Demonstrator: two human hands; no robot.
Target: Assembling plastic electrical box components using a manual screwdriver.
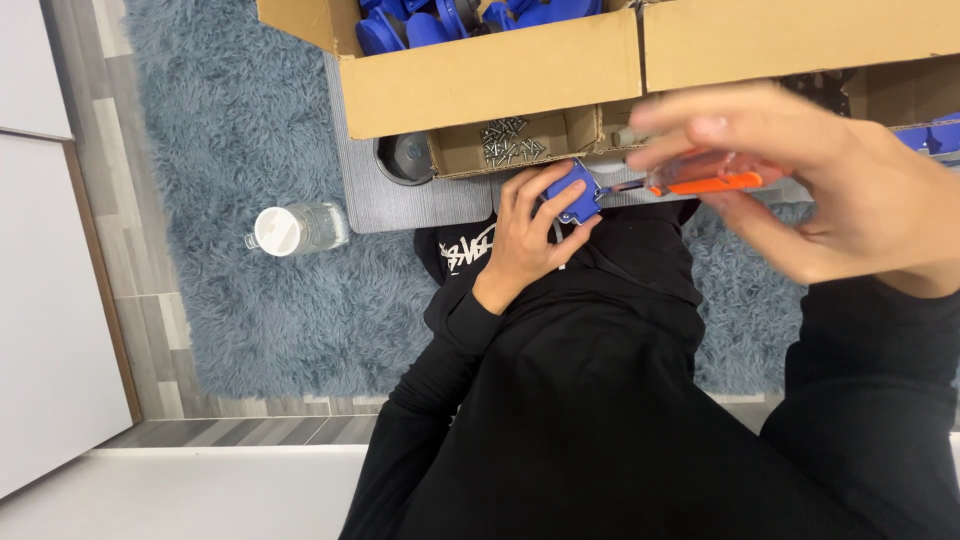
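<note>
With the left hand (528,235) pinching the small blue plastic part (575,192) over the lap, just below the cardboard tray of screws (510,140), the right hand (800,175), gripping the orange-handled screwdriver (700,183), probably does best keeping its tip square on 1 screw.

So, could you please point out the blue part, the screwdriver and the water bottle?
blue part (574,194), head view, on its flat blue face.
screwdriver (712,183), head view, on its orange handle.
water bottle (279,229), head view, on its white cap.
</note>
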